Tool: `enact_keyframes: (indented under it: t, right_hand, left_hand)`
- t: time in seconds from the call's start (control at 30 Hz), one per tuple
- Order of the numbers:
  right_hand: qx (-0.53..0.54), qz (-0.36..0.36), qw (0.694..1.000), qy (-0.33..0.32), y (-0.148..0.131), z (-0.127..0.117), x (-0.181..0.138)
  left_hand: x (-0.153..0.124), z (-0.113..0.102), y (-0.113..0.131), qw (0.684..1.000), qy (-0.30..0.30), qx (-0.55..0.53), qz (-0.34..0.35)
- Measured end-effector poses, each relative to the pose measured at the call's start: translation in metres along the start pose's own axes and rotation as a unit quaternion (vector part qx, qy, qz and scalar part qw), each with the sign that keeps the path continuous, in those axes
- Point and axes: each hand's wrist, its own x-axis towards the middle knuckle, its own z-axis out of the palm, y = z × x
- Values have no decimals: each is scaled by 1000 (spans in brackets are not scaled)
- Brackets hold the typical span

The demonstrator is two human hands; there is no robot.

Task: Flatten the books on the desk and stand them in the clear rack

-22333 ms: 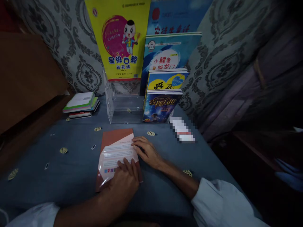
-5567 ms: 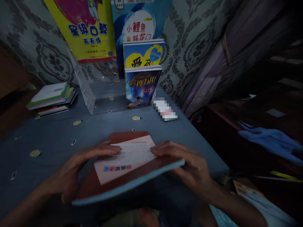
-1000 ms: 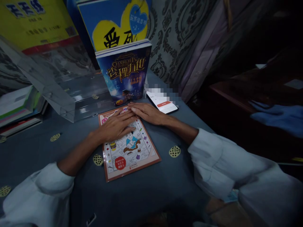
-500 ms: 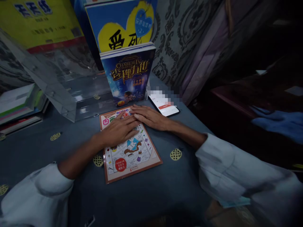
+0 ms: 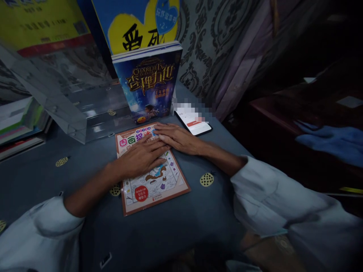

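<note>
A thin picture book [image 5: 154, 185] with a brown border and a cartoon drawing lies face up on the blue cloth-covered table [image 5: 187, 226]. My left hand [image 5: 141, 156] rests flat on the book's middle, fingers stretched out. My right hand [image 5: 177, 138] lies flat on the book's upper right corner, fingers together and pointing left, touching the left hand's fingertips. Neither hand grips anything.
A dark blue book [image 5: 149, 85] stands upright just behind, with taller books behind it. A clear acrylic stand [image 5: 70, 109] sits at the left, and a stack of books [image 5: 17, 124] at the far left. A phone [image 5: 194, 122] lies right of my hands. Patterned wall behind.
Since 5.6 s ago the book has been turned face up and laid flat nearer the standing books. Over the last second both hands stay flat on it, the left sliding slightly toward me.
</note>
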Motion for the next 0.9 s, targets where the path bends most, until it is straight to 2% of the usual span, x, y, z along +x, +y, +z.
enact_keyframes:
  t: [0.23,0.4,0.6,0.77,0.9]
  right_hand:
    - [17,13,1000,0,-7,0,-12]
    - [4,11,1000,-9,-8,-1,-13]
    - [-2,12,1000,-16,-8,-1,-13]
    - [9,12,1000,-4,-7,0,-13]
    - [8,11,1000,-9,-8,-1,-13]
  left_hand:
    - [-2,-3,-1,998,6,-40,44]
    - [-3,-3,4,999,-9,-22,37]
    - [-5,-4,8,997,-14,-36,72]
    - [-6,-5,17,998,-21,-21,58]
    - [-9,-6,23,996,-33,-43,77]
